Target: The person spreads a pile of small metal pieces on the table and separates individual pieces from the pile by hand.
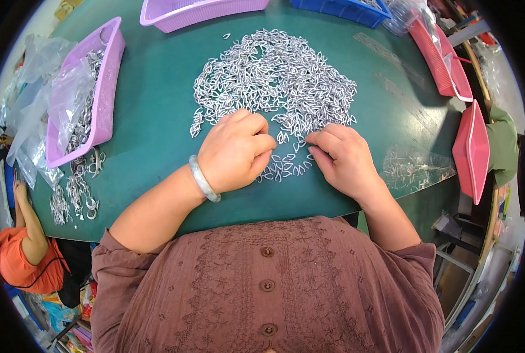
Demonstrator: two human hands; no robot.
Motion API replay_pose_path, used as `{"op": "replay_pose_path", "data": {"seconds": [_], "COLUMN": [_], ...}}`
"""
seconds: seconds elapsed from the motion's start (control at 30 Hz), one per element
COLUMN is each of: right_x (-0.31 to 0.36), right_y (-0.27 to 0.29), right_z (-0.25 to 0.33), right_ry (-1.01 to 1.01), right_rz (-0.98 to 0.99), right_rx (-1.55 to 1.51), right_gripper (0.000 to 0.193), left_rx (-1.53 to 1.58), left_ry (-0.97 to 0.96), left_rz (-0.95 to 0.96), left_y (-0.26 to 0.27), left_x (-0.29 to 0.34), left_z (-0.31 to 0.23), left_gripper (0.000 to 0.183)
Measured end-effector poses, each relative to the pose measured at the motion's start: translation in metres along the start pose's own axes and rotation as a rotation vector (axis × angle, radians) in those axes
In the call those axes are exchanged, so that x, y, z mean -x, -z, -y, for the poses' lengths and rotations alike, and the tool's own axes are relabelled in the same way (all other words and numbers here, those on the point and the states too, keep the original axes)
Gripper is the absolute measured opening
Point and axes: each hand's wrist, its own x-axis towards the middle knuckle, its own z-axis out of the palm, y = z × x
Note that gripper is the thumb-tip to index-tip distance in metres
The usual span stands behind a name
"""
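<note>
Well, L hand (236, 145) & R hand (346, 157) nr silver-grey links (315, 82).

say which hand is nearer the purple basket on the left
Left. The left hand is to the right of the purple basket; the right hand is farther right.

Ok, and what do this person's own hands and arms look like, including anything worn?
The left hand and right hand are ungloved, with no rings visible. A smooth, pale bangle circles the left forearm at the wrist; the right forearm has none. Brownish-maroon sleeves leave both forearms bare.
</note>
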Motion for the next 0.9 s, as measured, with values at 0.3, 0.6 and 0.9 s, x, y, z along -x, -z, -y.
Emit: {"op": "replay_pose_path", "data": {"seconds": [0.3,0.6,0.9], "right_x": [0.0032,0.0007,-0.0045], "right_y": [0.0021,0.0022,0.0037], "right_z": [0.002,0.0037,0.005], "right_ry": [0.067,0.046,0.098], "right_rz": [0.043,0.026,0.13], "right_rx": [0.032,0.03,-0.012], "right_gripper": [0.013,0.016,0.021], "left_rx": [-0.013,0.06,0.038], "left_ry": [0.018,-0.01,-0.022], "left_rz": [0.022,0.029,0.031], "left_y": [-0.0019,0.0008,-0.0041], "left_x": [-0.0007,0.0007,-0.0009], "left_z": [-0.0025,0.0004,-0.002], "left_gripper": [0.026,0.019,0.029]}}
